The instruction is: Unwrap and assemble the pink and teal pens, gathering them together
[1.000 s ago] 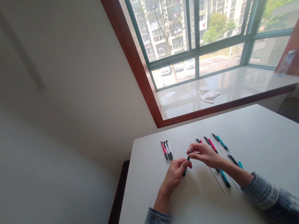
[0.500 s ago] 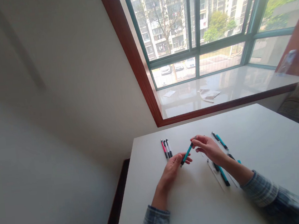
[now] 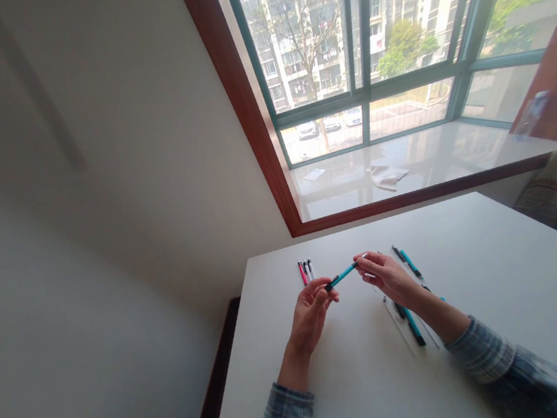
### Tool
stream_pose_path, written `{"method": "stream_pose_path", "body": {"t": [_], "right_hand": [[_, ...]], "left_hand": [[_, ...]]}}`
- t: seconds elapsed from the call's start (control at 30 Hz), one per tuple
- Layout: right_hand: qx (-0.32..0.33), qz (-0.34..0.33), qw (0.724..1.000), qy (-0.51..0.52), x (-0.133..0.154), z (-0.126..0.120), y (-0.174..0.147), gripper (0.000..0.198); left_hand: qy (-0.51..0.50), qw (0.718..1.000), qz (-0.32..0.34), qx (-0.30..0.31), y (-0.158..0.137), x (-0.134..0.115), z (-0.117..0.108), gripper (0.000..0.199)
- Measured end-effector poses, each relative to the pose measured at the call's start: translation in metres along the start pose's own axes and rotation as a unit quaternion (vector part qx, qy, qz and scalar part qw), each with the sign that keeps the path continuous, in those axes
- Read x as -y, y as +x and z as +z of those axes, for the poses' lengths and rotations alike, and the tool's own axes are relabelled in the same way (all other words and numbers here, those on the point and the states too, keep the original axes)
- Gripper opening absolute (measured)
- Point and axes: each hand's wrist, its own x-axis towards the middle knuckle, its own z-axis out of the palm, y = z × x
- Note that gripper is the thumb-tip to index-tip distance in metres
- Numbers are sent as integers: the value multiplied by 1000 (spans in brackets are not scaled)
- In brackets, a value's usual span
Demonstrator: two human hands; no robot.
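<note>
A teal pen (image 3: 343, 275) with dark ends is held between my two hands above the white table (image 3: 348, 375). The fingers of my left hand (image 3: 309, 316) pinch its lower left end, which is black. At the upper right end, the fingertips of my right hand (image 3: 387, 276) close on the pen's tip, largely hidden by them. Below my right hand lie a teal pen barrel with a black end (image 3: 413, 325) and a thin white refill (image 3: 399, 327). Behind my left hand rest several pens, among them a pink one (image 3: 302, 272).
More teal and black pen parts (image 3: 409, 262) lie past my right hand, some hidden by the forearm. The table meets the wall and a red-brown window frame (image 3: 262, 150). A white cloth (image 3: 386, 176) sits on the windowsill. A curtain (image 3: 552, 188) hangs at the right.
My left hand has moved up and a little left, turning so the pen lies flatter than before. My right hand has stayed nearly in place at the other end.
</note>
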Motion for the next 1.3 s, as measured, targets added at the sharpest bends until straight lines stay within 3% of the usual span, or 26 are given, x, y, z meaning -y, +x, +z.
{"method": "stream_pose_path", "body": {"t": [0.23,0.4,0.5,0.6,0.67,0.73,0.93,1.13,1.3], "right_hand": [[47,-4,999,-11,3,-2,-2,42],[80,-55,989,-108,10,0,-5,38],[95,-125,959,-235,12,2,-7,32],[105,-189,908,-360,14,5,-12,24],[121,-211,881,-406,15,8,-15,20],[124,-220,871,-421,15,14,-20,20],[12,-224,862,-454,11,40,-25,23],[-50,-185,861,-471,-4,63,-13,12],[-92,-174,869,-454,-22,75,-3,15]], "left_hand": [[-28,997,-16,65,-6,0,3,40],[-82,996,11,26,-3,-5,-1,38],[-116,993,23,-14,0,-6,-3,34],[-146,988,16,-46,0,-4,-5,32],[-158,986,9,-59,-1,-3,-6,33],[-168,984,9,-66,-2,-3,-6,36],[-219,974,-3,-55,-4,-15,-3,52],[-276,958,5,-72,-9,-24,-5,54],[-283,956,21,-69,-10,-27,-4,58]]}}
